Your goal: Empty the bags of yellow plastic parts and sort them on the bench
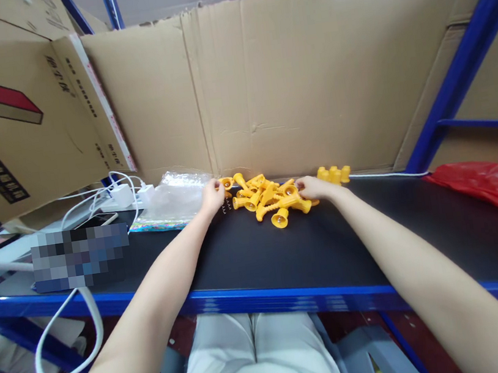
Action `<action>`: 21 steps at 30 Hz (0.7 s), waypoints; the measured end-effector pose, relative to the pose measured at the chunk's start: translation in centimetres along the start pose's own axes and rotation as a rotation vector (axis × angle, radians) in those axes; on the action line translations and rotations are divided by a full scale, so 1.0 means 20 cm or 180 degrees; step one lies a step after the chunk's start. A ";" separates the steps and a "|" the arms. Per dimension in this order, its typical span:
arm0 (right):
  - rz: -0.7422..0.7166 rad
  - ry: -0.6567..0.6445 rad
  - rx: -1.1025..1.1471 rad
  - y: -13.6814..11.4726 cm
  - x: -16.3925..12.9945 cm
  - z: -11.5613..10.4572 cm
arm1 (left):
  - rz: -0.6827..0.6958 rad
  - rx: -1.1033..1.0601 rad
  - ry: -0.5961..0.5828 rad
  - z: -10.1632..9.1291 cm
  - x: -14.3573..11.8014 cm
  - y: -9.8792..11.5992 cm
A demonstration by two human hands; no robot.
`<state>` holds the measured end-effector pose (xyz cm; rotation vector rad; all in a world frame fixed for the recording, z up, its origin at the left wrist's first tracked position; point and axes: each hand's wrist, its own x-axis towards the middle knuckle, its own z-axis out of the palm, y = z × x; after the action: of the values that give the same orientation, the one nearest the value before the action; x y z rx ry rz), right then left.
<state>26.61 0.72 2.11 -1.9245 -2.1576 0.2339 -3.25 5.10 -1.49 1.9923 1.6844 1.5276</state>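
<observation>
My hands, left and right, lay half-curled on the yellow pieces between them; grip unclear, so I'd pinch stems singly.

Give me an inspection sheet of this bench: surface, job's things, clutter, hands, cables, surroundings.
Surface: black bench top with a blue front edge.
Job's things: pile of yellow funnel-shaped parts; a separate row of yellow pieces by the back wall.
Clutter: clear plastic bag, phone, red plastic bag.
Hands: left hand at the pile's left edge, right hand at its right edge; whether either grip is closed on a part cannot be told.
Cables: white chargers with white cable looping off the front edge.
Surroundings: cardboard walls, blue rack posts.
</observation>
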 end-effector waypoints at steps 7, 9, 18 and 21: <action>-0.0089 0.0004 0.0006 0.01 0.00 0.00 | -0.0771 -0.1037 0.0226 -0.01 0.02 0.00; -0.0115 -0.0003 0.0005 0.01 0.01 0.00 | -0.0905 -0.1283 0.0212 -0.01 0.02 0.01; 0.0021 0.0563 -0.0082 0.00 0.03 -0.01 | -0.0841 -0.1668 0.0572 -0.07 0.00 0.17; -0.0116 0.1320 0.0324 -0.06 0.01 -0.05 | -0.0668 -0.1879 0.0708 -0.09 -0.01 0.24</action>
<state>25.76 0.76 3.31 -1.6971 -1.8670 -0.0588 -1.37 2.33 2.37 1.3491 1.2433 1.9283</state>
